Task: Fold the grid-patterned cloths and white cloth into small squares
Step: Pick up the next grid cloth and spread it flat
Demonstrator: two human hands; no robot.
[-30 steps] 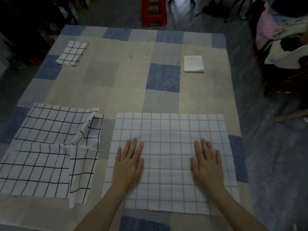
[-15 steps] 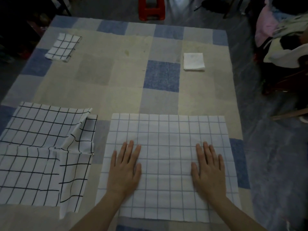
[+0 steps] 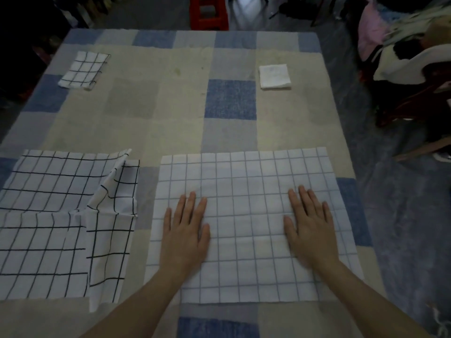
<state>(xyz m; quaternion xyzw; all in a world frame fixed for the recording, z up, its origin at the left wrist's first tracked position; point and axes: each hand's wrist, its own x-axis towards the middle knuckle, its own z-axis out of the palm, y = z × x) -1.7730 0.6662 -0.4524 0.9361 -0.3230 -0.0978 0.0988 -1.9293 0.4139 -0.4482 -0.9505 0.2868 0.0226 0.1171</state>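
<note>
**Desk:** What did the head view show nearest the person?

**Photographer:** Both hands lay flat on the blue-grid cloth [image 3: 246, 225], fingers straight and together, gripping nothing. The left hand [image 3: 186, 230] pressed its left half, the right hand [image 3: 310, 228] its right half. Judging by that, they were smoothing the sheet so its edges would meet cleanly at the first fold; it lay fully open, no fold made yet.

**Desk:** And beside it?

**Photographer:** Left of the blue-grid cloth, just apart from it, sat the black-grid cloth [image 3: 48, 230], spread out but rumpled, its right edge flipped over in a loose flap. It looked parked there awaiting its turn.

**Desk:** Farther out?

**Photographer:** Beyond the blue-grid cloth, well apart toward the far right, rested the white cloth [image 3: 275, 76], already a small square. Far left of it lay a small folded grid cloth [image 3: 84, 70], also finished. Set out of reach, they seemed to keep the working space free. All lay on a patchwork tablecloth [image 3: 170, 118]; past its far edge stood a red stool [image 3: 208, 12].

**Desk:** Progress?

**Photographer:** Roughly half, by my reading: two folded, two left.
</note>
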